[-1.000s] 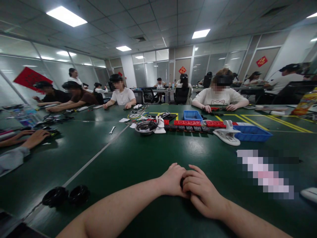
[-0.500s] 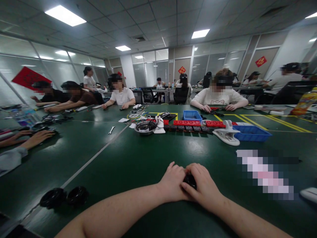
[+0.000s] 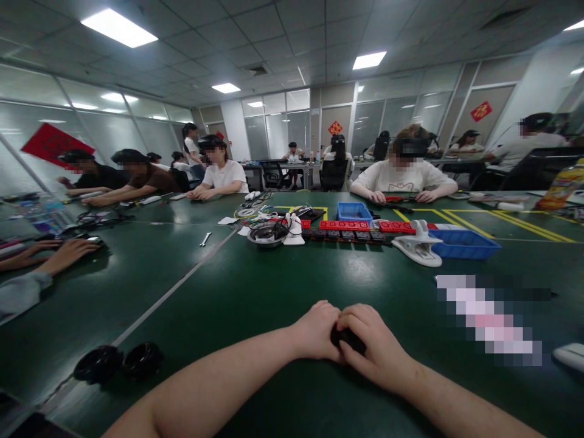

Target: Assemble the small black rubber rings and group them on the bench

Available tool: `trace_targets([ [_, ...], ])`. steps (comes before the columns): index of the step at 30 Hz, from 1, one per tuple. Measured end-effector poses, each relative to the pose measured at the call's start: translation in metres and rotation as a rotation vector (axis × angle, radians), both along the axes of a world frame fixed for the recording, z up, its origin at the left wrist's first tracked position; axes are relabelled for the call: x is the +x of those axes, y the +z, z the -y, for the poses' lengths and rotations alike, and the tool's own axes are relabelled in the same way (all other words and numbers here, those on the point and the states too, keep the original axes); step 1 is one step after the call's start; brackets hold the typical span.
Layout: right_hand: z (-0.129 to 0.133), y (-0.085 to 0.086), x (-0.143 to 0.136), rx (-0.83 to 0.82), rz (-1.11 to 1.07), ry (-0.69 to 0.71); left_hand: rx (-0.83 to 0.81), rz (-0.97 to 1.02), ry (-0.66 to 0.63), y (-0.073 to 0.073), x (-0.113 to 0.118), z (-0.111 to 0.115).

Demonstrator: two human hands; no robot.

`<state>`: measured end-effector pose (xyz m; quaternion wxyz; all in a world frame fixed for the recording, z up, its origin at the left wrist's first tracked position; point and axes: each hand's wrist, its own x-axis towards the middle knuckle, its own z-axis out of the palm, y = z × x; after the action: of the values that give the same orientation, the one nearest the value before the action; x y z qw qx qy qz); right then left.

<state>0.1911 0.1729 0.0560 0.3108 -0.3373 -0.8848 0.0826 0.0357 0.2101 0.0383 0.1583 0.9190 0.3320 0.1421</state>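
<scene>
Clasping a black object (image 3: pixel 351 340) in my right hand (image 3: pixel 376 348), I hold it against my left hand (image 3: pixel 317 332), whose grip I cannot tell, probably for steadiness.

A head camera looks forward (and down) — across the table (image 3: pixel 264 292).

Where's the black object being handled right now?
In the head view, the black object is below and right of centre, between the left hand and the right hand, which partly covers it; two black ring-shaped things lie to its left.
</scene>
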Motion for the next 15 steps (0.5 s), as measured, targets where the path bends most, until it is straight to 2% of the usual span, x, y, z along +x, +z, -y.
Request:
trace_targets([
  [3, 0.0045, 0.0024, -0.0007, 0.003, -0.029, 0.137, -0.017, -0.006, -0.064, -0.0008, -0.0018, -0.0041],
  [8, 0.0093, 0.0058, 0.0008, -0.004, -0.006, 0.188, -0.026, -0.014, -0.084, -0.001, -0.0015, -0.0057],
  [12, 0.0082, 0.0063, 0.0018, 0.011, -0.021, 0.162, -0.026, -0.008, -0.077, 0.0004, -0.0011, -0.0024],
  [15, 0.0038, 0.0024, 0.0017, 0.033, -0.042, 0.042, 0.015, 0.01, -0.012, -0.0004, -0.0003, 0.0014],
])
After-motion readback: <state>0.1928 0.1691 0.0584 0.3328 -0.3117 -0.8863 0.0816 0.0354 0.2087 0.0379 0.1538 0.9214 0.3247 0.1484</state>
